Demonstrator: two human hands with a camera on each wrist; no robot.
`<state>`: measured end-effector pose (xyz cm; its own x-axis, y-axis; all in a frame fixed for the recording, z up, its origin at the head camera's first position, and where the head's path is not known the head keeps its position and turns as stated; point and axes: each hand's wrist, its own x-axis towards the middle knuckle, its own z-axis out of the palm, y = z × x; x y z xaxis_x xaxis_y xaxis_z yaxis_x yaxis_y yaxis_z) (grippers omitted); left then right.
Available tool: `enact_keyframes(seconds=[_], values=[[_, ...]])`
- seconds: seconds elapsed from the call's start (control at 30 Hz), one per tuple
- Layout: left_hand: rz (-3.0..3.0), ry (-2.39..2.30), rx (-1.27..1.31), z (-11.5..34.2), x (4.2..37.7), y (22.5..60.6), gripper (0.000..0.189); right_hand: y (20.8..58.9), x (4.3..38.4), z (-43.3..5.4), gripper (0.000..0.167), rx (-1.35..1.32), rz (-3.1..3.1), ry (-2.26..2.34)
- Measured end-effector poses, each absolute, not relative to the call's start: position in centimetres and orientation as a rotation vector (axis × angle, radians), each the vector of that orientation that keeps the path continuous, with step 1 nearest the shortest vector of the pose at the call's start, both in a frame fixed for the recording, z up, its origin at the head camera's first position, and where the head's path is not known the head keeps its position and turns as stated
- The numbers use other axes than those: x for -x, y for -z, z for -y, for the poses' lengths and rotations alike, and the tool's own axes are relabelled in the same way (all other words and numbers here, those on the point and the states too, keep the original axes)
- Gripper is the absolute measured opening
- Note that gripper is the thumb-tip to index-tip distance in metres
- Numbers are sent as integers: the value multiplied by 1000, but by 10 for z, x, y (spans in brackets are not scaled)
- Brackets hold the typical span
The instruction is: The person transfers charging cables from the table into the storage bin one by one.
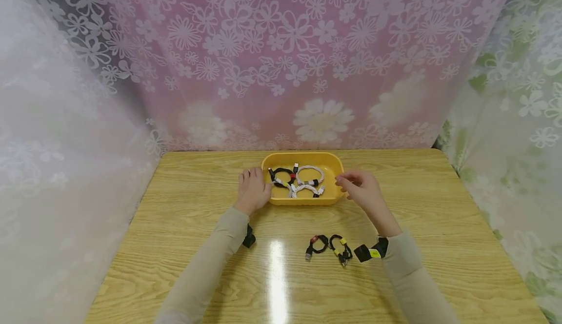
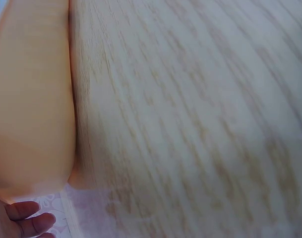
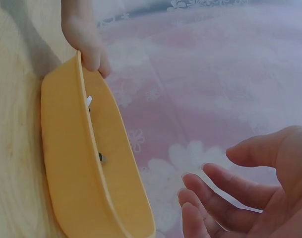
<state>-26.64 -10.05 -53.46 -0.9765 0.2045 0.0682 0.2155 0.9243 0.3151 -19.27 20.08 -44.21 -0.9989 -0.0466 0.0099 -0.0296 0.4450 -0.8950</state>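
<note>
A yellow plastic tray [image 1: 303,202] stands near the table's back edge; its side wall [image 3: 69,144] fills the left of the right wrist view. Inside lie several coiled USB cables, among them a black one [image 1: 275,173] with a red tie and a white one [image 1: 323,173]. My left hand [image 1: 253,190] grips the tray's left end, thumb over the rim. My right hand [image 1: 363,191] is by the right end, fingers loosely bent and holding nothing; the right wrist view shows it apart from the tray.
Two coiled black cables lie on the wooden table [image 1: 184,246] in front of the tray: one with a red tie [image 1: 322,243], one with yellow ties [image 1: 347,252]. A flowered pink curtain [image 1: 263,70] hangs behind, with pale curtains at both sides.
</note>
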Motion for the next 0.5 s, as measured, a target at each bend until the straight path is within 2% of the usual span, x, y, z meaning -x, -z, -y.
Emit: enact_keyframes(seconds=[0.2, 0.5], values=[[3049, 505, 331, 101, 266, 535, 28, 451, 170, -207, 30, 43, -2625, 1662], [3061, 492, 335, 101, 267, 534, 32, 485, 142, -215, 27, 10, -2634, 1566]])
